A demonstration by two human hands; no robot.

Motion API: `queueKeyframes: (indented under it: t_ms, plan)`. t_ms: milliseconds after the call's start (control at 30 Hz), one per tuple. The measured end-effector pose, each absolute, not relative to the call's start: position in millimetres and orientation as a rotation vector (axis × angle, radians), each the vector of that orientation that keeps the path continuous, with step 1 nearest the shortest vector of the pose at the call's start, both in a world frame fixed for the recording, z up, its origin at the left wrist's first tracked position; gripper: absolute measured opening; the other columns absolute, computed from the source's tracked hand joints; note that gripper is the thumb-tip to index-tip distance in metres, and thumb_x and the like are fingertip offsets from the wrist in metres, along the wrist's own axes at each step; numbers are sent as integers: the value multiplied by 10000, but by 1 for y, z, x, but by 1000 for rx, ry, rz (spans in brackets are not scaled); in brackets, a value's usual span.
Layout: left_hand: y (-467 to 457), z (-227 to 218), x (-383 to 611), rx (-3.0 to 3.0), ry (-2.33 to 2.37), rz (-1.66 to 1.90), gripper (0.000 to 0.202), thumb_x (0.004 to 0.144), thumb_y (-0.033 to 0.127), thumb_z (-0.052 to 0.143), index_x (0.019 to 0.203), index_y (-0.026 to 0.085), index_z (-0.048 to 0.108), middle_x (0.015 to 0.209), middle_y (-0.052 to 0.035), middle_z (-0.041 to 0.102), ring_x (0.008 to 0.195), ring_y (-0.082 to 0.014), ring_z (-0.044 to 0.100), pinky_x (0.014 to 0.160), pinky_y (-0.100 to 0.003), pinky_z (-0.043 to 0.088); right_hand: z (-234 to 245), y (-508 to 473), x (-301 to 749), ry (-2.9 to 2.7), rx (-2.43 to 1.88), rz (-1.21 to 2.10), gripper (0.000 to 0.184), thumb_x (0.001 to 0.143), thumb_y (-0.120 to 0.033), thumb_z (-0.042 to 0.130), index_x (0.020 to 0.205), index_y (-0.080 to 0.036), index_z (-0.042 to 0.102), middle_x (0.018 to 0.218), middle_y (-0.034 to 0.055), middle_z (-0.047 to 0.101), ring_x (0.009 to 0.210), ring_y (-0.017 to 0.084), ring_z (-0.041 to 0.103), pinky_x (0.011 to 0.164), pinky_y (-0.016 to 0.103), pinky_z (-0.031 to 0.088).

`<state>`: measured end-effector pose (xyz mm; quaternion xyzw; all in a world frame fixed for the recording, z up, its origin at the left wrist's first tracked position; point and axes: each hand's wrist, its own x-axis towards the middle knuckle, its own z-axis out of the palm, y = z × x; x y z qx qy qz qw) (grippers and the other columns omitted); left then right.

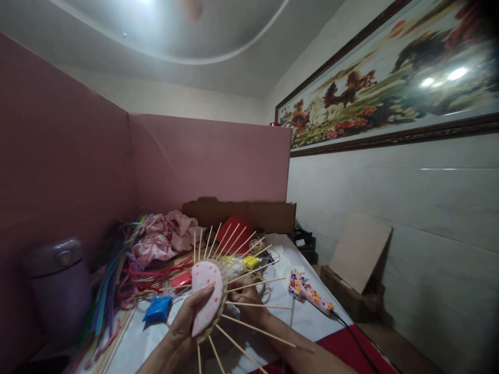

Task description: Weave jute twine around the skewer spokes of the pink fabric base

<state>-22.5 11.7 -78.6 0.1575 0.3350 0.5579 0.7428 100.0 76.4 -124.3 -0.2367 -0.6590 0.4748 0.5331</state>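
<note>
My left hand [187, 322] grips a round woven disc [208, 301] with a pink dotted fabric face, thumb pressed on the front. Thin wooden sticks [249, 270] fan out from its rim in all directions. My right hand [245, 298] is behind the disc among the sticks, fingers curled near the rim; what they pinch is hidden. Both hands hover low over a white-covered table [280, 306].
A colourfully patterned glue gun [310, 293] with a black cord lies on the table at right. Pink cloth [163, 239], coloured strips, a blue packet [158, 309] and a cardboard box [249, 213] sit behind. A purple canister [58, 285] stands at left. Pink partitions enclose the table.
</note>
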Motion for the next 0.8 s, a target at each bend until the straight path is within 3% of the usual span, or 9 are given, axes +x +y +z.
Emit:
queueKeyframes:
  t_ms: [200,400,800]
  plan:
    - [14,-77,-23,352,788,1232,358,745,65,511,1098,3,511,655,-155,692,699,-299,661,643,-407,553,-124,80,101,-1596,-596,1122,244,654,-117,484,698,-207,707,639,8,668,629,163,609,581,248,458]
    - [17,-75,-21,356,894,1231,354,733,50,505,1083,9,539,605,-142,683,595,-299,658,544,-405,563,-129,86,100,-1572,-680,1082,260,650,-106,495,730,-235,706,682,-12,678,647,157,606,599,255,472]
    - [26,-93,-30,418,904,1226,348,695,62,564,1042,42,575,657,-135,694,609,-297,659,551,-411,564,-128,82,99,-1560,-627,1052,266,676,-88,500,733,-244,707,671,-13,664,618,123,590,568,220,460]
